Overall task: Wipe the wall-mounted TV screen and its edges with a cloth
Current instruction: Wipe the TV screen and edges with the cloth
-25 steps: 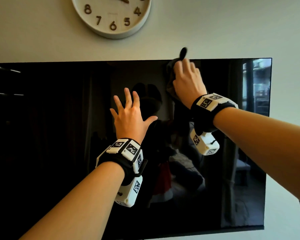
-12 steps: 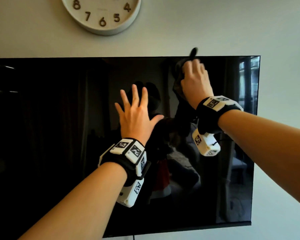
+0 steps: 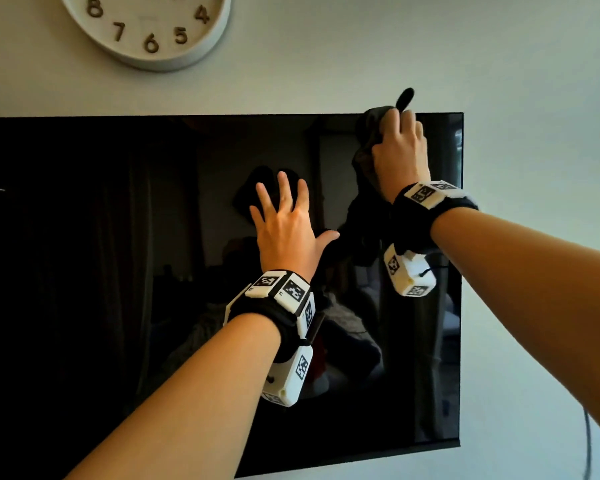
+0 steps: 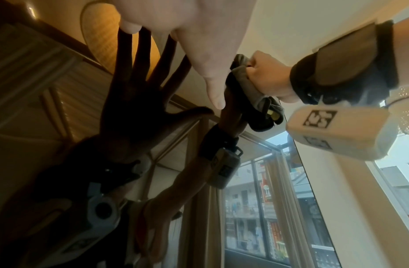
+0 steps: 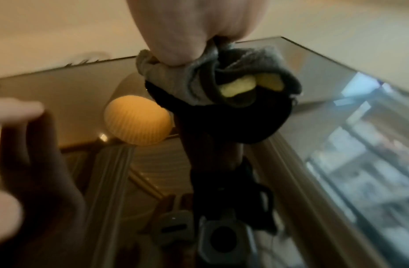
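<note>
A black wall-mounted TV (image 3: pixel 118 271) fills the head view, its screen dark and mirror-like. My right hand (image 3: pixel 400 154) grips a bunched grey cloth (image 3: pixel 369 133) and presses it on the glass at the top edge, close to the upper right corner. In the right wrist view the cloth (image 5: pixel 198 81) is crumpled under my curled fingers, with a yellow patch inside its folds. My left hand (image 3: pixel 284 220) lies flat on the screen's middle, fingers spread. The left wrist view shows that palm (image 4: pixel 198 27) against the glass beside my cloth-holding right hand (image 4: pixel 267 76).
A round white wall clock (image 3: pixel 146 29) hangs above the TV's top edge at the left. Pale bare wall (image 3: pixel 534 98) surrounds the set to the right and above. A thin cable (image 3: pixel 587 445) hangs down the wall at the lower right.
My right hand has carried the cloth rightward along the top edge toward the upper right corner. My left hand has stayed spread on the screen's middle.
</note>
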### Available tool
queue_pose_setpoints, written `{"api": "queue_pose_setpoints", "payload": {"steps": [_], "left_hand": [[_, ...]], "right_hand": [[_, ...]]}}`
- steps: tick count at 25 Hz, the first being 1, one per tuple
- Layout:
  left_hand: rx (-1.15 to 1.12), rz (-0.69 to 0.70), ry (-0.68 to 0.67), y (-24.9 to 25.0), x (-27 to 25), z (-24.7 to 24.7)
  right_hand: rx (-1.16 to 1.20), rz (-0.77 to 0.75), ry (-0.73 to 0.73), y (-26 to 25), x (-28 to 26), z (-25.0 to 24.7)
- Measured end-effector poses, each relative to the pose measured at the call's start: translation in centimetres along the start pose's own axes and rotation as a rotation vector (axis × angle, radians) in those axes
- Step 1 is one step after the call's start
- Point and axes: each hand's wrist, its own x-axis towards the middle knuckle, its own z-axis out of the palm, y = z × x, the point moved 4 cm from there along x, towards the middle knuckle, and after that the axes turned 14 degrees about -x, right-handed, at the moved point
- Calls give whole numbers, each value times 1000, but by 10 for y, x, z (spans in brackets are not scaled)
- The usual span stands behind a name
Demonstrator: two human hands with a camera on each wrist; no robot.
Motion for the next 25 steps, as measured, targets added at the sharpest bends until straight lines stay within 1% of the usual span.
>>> {"api": "queue_pose_setpoints", "payload": {"steps": [1,3,4,5,7,8,9,11,12,13,14,15,16,17,18,19,20,22,23,24,25], "left_hand": [[23,2,2,-2,0,0],[42,2,14,-3,1,3],[42,-1,23,-4,2,3],[43,-2,29,-4,2,3],[52,8,40,-5,2,5],[57,14,46,-5,2,6],[57,16,54,-7,1,6],[47,20,72,-7,2,7],[39,23,80,-8,2,8],[32,28,84,-9,1,8],[28,34,87,-9,1,8],[26,40,91,-9,1,9],[27,43,96,-10,0,9],[26,47,102,-10,-1,9],[27,51,109,-10,-2,9],[29,52,111,-11,-3,9],[30,52,112,-11,-3,10],[33,51,115,-12,-3,9],[33,50,115,-12,-2,9],[30,50,110,-12,-2,9],[25,44,104,-11,-3,10]], "right_hand": [[-37,-22,20,-4,-3,1],[-91,-282,64,-18,-19,8],[-81,-350,66,-15,-19,10],[-35,-305,19,-5,-9,9],[61,46,19,25,11,4],[68,149,31,31,11,4],[24,104,65,25,8,5],[-38,-186,97,10,-10,11],[-42,-244,92,17,-9,13],[16,-156,51,34,0,11],[78,39,58,53,6,6],[117,179,54,65,6,5],[99,188,68,65,0,4],[49,63,75,55,-11,5],[12,-98,83,48,-24,9],[-13,-203,102,50,-27,12],[33,-175,67,62,-21,11],[151,184,54,89,-7,7],[156,278,42,92,-11,8],[116,236,55,84,-20,8],[66,76,71,70,-34,13]]}}
